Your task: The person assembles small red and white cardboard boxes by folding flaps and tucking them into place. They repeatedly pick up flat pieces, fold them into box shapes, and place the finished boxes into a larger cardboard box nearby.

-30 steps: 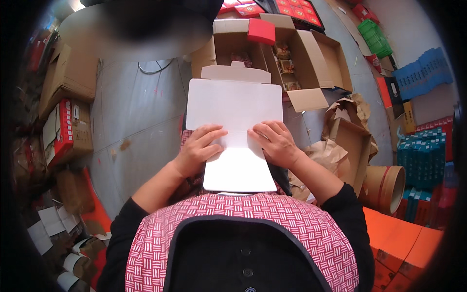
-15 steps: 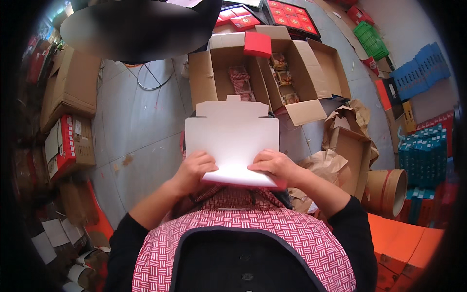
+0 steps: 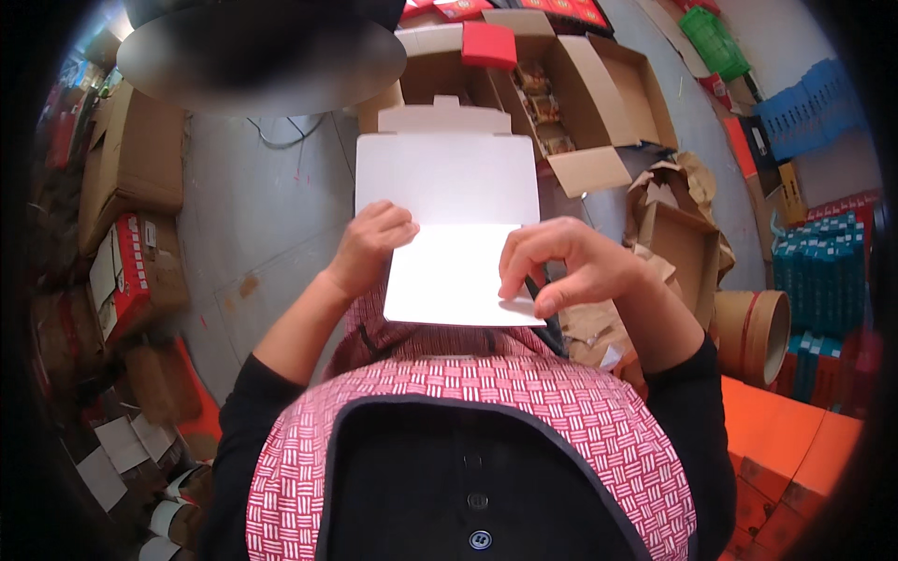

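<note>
An unfolded paperboard box [image 3: 447, 178], its white inner face up, lies across my lap. A tabbed flap stands at its far end, and a crease crosses it between the wide far panel and the narrower near panel. My left hand [image 3: 376, 245] is closed on the left edge at this crease, fingers curled over the board. At the near right corner is my right hand [image 3: 571, 266], fingers bent and thumb lowered around the edge, the fingertips touching the near panel. The underside of the box is hidden.
Ahead stand open brown cartons [image 3: 599, 103] holding small clear packs [image 3: 543, 103], with a red box [image 3: 488, 45] on top. Crumpled brown paper [image 3: 599, 327] and a round drum [image 3: 762, 327] lie to the right. Orange boxes [image 3: 776, 430] are at the near right; cartons [image 3: 140, 159] stack up left.
The near edge, rolled up before, now lies flat as a panel. My right hand has shifted from the crease to the near right corner, its fingers spread more. My view has tilted down.
</note>
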Available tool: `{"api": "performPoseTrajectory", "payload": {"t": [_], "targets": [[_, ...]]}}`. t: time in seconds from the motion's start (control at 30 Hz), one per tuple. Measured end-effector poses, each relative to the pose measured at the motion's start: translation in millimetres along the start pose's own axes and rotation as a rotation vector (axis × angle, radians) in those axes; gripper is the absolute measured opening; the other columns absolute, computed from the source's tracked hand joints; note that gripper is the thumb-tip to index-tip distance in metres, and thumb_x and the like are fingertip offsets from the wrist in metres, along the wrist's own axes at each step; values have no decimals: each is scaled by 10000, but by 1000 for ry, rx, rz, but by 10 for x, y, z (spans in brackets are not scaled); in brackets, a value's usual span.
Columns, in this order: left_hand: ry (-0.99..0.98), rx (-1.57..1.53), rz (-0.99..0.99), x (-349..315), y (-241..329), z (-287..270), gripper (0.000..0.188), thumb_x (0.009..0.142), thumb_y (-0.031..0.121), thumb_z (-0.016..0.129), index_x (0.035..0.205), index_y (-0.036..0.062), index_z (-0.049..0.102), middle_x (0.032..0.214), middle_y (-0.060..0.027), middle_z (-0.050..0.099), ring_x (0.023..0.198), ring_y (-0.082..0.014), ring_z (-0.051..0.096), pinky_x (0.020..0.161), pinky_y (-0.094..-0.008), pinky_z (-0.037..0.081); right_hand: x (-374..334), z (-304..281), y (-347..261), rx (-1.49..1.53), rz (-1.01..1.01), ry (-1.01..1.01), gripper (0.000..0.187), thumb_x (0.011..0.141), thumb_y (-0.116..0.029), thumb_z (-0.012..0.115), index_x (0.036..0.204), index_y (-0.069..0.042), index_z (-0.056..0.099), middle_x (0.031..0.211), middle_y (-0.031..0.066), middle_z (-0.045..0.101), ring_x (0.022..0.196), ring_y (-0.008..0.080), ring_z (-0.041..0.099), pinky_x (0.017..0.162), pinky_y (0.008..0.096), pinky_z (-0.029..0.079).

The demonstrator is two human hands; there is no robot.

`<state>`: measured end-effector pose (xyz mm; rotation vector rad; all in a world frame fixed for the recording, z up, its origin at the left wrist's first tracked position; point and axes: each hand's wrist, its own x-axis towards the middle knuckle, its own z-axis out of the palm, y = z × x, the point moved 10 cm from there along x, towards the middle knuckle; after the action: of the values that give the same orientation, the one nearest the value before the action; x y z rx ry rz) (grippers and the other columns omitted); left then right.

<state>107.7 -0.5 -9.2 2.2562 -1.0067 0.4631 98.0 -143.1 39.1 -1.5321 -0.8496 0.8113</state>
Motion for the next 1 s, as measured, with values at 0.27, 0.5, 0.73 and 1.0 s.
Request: {"api": "performPoseTrajectory", "payload": {"t": [0.27, 0.5, 0.73, 1.0], "targets": [[14, 0, -12, -29, -4, 13, 135, 685, 17, 625, 819, 20, 625, 838, -71, 613, 785, -234, 582, 703, -328, 487, 156, 141, 68, -3, 104, -59, 343, 696, -339, 831, 757, -52, 652, 719, 16, 641, 656, 97, 558, 561, 231, 402], [19, 10, 11, -44, -7, 16, 227, 631, 55, 667, 850, 7, 636, 840, -94, 612, 771, -257, 593, 660, -334, 486, 167, 146, 43, -44, 114, -109, 233, 743, -199, 794, 769, -36, 629, 762, 6, 588, 686, 96, 511, 554, 219, 361], [-115, -56, -58, -77, -81, 111, 205, 710, 34, 614, 912, 35, 647, 932, -87, 619, 860, -272, 590, 827, -378, 467, 183, 94, -135, -231, -17, 21, 95, 836, -73, 627, 768, -13, 598, 729, 38, 595, 640, 119, 531, 561, 252, 420], [-536, -601, -229, 186, 308, -112, 413, 775, 32, 627, 1181, 103, 636, 1211, -112, 628, 1107, -306, 599, 1141, -512, 198, 187, -204, -440, -530, -35, 430, 90, 864, -67, 575, 865, 23, 582, 761, 157, 627, 705, 244, 632, 653, 320, 502]]}}
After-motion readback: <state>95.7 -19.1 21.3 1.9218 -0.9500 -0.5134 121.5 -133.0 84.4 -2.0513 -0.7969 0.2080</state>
